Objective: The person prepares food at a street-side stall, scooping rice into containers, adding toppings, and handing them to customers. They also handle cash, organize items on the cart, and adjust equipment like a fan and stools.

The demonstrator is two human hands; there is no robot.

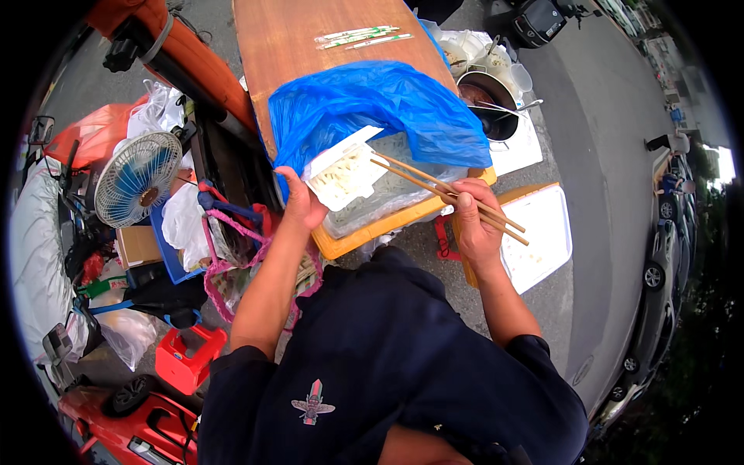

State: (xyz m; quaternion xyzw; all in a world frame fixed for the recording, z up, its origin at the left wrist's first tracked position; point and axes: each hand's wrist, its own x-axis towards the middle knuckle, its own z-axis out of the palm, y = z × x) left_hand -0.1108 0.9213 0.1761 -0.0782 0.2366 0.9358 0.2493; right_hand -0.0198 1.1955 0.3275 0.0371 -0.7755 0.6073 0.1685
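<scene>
My left hand (302, 200) holds an open white takeaway box (369, 187) by its left side; pale noodles (343, 175) lie in it. In my right hand (478, 224) is a pair of long wooden chopsticks (427, 183), their tips at the right edge of the box. Beneath and beside the box, a clear plastic-lined container (381, 212) sits inside a yellow frame or crate (372, 231). Blue plastic sheeting (372, 87) is bunched over its far side.
Wrapped chopsticks (363, 38) lie on the wooden board (279, 35). A metal pot (493, 87) with utensils stands at the upper right, a white tray (537, 232) below it. To the left are a fan (138, 179), bags and a red stool (189, 357).
</scene>
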